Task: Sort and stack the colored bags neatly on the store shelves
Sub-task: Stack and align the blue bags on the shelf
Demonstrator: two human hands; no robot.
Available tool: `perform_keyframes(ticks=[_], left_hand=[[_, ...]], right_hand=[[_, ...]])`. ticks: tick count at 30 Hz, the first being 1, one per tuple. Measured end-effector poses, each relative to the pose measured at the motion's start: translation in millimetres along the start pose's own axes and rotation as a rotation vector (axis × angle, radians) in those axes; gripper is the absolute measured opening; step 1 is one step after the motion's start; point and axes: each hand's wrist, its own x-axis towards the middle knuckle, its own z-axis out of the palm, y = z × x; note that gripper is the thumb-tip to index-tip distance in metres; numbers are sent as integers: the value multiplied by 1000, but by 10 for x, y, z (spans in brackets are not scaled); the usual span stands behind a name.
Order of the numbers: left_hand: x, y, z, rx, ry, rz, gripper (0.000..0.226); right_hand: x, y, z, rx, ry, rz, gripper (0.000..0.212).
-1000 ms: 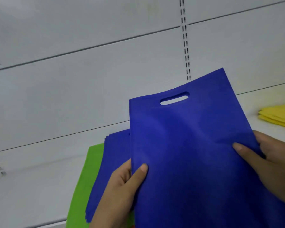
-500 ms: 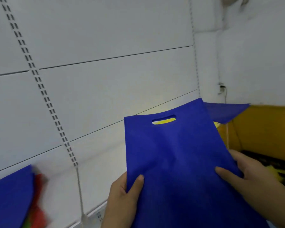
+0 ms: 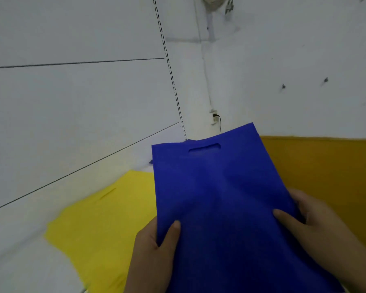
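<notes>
I hold a flat blue bag (image 3: 220, 197) with a cut-out handle slot near its top edge, in front of me above the shelf. My left hand (image 3: 154, 254) grips its lower left edge, thumb on the front face. My right hand (image 3: 317, 227) grips the lower right edge, thumb pressed on the front. A stack of yellow bags (image 3: 101, 225) lies on the white shelf (image 3: 19, 261) to the left, partly under the blue bag.
A white back panel (image 3: 72, 102) with a slotted upright (image 3: 171, 77) rises behind the shelf. To the right is a white wall (image 3: 294, 70) with an ochre-yellow lower band (image 3: 325, 166). A small black wire (image 3: 219, 123) hangs on the wall above the bag.
The view has swung right: the blue and green stack on the left has left the frame, and the yellow stack now lies under the held blue bag. Both hands keep their grip.
</notes>
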Motion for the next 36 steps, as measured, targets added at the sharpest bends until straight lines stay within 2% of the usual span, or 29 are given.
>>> perform_keyframes(ticks=[7,15,23,29,34,36], left_hand=[[750,-60,391,-10,22,21,18],[1365,-133,918,4,80,-25,19],[1731,-48,1451,31,285,-72,16],[1973,4,1604,41,406,-96,16],[2309,-79,1640,229,526,-65,11],[2426,-129,1615,288,576,-80,16]], right_hand=[[893,159,-35,-139,22,-93,29],[1784,562,-212,-105,-18,-119,31],[2695,926,-409,20,-148,-142,31],[3229,1073,-392,88,-272,-150,27],[3657,1132,-187,27,-214,-255,23],[3837,1136,-69,-20,-223,-273,22]])
